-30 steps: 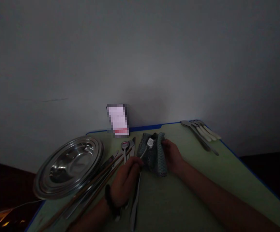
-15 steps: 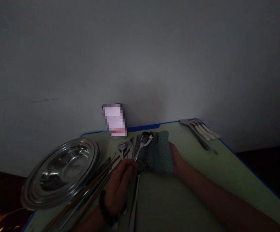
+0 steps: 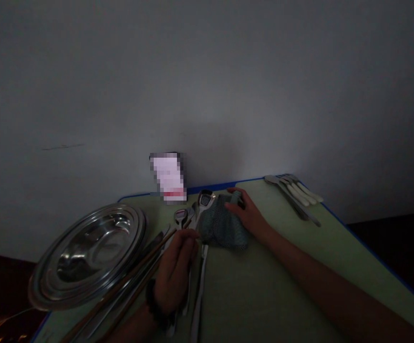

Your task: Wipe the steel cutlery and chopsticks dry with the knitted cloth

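Your left hand (image 3: 176,267) held the square-bowled spoon (image 3: 206,199) just left of the grey-green cloth (image 3: 224,228), which your right hand (image 3: 249,214) pinched. Keeping the spoon steady likely served best.

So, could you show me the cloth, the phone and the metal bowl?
Cloth (image 3: 224,227), head view: middle of the fabric.
Phone (image 3: 169,175), head view: lit screen.
Metal bowl (image 3: 105,250), head view: bare inside bottom.

From seven o'clock I see the left hand (image 3: 176,267) angled toward one, closed in a pinch; the right hand (image 3: 248,214), from four, curls toward ten.
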A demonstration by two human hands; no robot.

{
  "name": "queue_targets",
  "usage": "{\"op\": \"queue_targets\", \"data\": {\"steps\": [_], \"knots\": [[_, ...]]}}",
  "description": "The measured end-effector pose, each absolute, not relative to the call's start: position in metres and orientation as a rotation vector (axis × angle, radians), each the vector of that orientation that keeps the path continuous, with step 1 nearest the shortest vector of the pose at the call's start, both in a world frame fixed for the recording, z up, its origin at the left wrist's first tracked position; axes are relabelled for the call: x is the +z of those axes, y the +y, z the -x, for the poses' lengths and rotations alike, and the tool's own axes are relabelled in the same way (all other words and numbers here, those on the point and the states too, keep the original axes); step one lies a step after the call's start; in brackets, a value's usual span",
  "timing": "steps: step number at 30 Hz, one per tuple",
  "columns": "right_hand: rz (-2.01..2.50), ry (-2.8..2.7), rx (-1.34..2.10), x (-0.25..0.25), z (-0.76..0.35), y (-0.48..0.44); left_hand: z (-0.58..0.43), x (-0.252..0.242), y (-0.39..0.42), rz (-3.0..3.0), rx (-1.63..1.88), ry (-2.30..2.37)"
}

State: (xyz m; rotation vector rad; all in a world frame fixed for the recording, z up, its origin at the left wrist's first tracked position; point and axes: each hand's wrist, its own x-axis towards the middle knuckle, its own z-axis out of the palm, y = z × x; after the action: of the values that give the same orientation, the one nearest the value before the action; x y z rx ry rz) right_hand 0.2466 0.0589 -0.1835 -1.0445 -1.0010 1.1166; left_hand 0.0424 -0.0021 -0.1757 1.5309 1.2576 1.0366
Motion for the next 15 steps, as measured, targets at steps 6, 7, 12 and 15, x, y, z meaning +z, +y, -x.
{"op": "queue_targets", "data": {"steps": [6, 7, 12, 15], "knots": [[1.197, -1.284, 1.010, -0.187, -0.253, 0.067, -0.047, -0.173, 0.002, -1.482, 1.051, 1.153], [1.246, -1.324, 0.946, -0.188, -0.252, 0.067, -0.048, -0.172, 0.003, -1.492, 1.052, 1.141], [1.473, -1.595, 0.707, -0.178, -0.255, 0.066, -0.049, -0.165, 0.004, -1.611, 1.045, 1.182], [1.652, -1.894, 0.458, -0.165, -0.265, 0.064, -0.049, -0.163, 0.005, -1.640, 1.038, 1.183]]}}
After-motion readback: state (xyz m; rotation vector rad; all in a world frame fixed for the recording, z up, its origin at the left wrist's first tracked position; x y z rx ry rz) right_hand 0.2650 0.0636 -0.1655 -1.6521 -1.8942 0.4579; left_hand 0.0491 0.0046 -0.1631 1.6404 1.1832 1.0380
